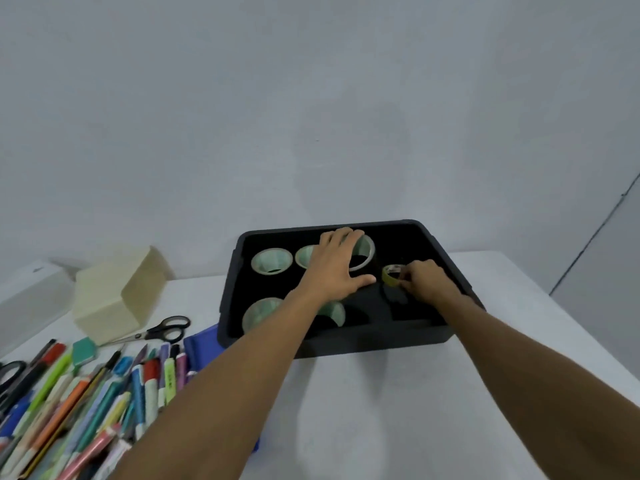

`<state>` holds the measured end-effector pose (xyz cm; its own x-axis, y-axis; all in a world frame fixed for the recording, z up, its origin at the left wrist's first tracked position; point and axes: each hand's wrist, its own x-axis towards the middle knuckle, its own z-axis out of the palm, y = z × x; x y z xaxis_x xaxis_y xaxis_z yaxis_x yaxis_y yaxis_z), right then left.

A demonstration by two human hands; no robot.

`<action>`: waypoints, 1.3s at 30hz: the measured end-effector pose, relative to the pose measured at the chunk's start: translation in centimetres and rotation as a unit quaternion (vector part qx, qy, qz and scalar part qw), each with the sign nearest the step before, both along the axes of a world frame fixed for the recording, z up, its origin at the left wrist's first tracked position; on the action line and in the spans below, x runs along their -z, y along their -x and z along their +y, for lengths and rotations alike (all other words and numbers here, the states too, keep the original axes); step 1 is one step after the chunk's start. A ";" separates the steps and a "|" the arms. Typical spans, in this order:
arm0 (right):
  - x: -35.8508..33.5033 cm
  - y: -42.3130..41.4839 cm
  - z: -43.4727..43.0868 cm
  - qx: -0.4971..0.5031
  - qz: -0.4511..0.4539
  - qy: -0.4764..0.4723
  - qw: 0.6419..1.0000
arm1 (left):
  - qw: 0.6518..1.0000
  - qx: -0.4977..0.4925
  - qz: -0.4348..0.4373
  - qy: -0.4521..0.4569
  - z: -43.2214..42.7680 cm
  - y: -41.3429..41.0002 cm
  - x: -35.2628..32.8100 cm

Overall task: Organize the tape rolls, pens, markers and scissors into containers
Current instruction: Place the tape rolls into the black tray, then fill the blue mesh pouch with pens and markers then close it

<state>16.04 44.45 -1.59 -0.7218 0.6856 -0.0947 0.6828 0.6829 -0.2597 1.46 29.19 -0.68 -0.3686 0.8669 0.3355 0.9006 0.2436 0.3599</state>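
**Small roll being set in the bin, right side**

The small roll (391, 276), yellowish and narrow, is held inside the black bin (398, 224) toward its right side, stood on edge with its hole facing the camera. It is pinched at its right rim by the curled fingers of the right hand (424, 280); whether it already touches the bin floor cannot be told.

A roll like this is judged light and stiff, with a hard core and a slightly slick outer wrap. It is best taken across the rim, with one finger through the hole and the thumb on the outside, or by the two flat faces. Little force should be needed. If it is let go on edge it may roll, so it should be laid flat.

The left hand (334, 268) is laid over the big roll (365, 252) at the far middle of the bin, with the fingers spread and fairly straight and the thumb out to the right. Nothing is seen gripped by it.

Four more rolls (272, 260) lie in the left half of the bin, two far and two near.

On the table (346, 410) to the left, pens (86, 393) are heaped at the near edge. Beyond them lie scissors (162, 329), with a cream box (117, 292) farther off and a blue tray (199, 344) just beside the bin.
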 end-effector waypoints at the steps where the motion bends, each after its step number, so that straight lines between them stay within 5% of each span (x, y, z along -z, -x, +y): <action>1: 0.5 0.1 0.0 0.011 -0.005 0.011 1.000 | 1.000 -0.002 0.009 0.018 0.8 0.0 0.5; 15: 3.0 1.1 1.3 -0.017 0.010 0.039 0.999 | 0.969 -0.035 0.177 0.171 6.1 1.2 4.5; 25: 2.8 0.9 1.1 -0.037 0.022 0.034 0.998 | 0.965 -0.067 0.144 0.209 6.4 1.5 4.7; 30: 2.2 0.8 0.5 -0.042 0.014 0.024 0.999 | 0.988 0.029 0.059 0.138 2.8 3.0 3.5; 35: 0.1 0.9 -0.9 -0.101 0.077 -0.030 0.992 | 0.994 0.004 0.063 0.091 -4.7 5.4 1.5; 39: -1.3 3.0 -4.5 -0.184 0.053 0.044 0.980 | 0.987 -0.062 0.090 0.117 -12.4 6.6 1.3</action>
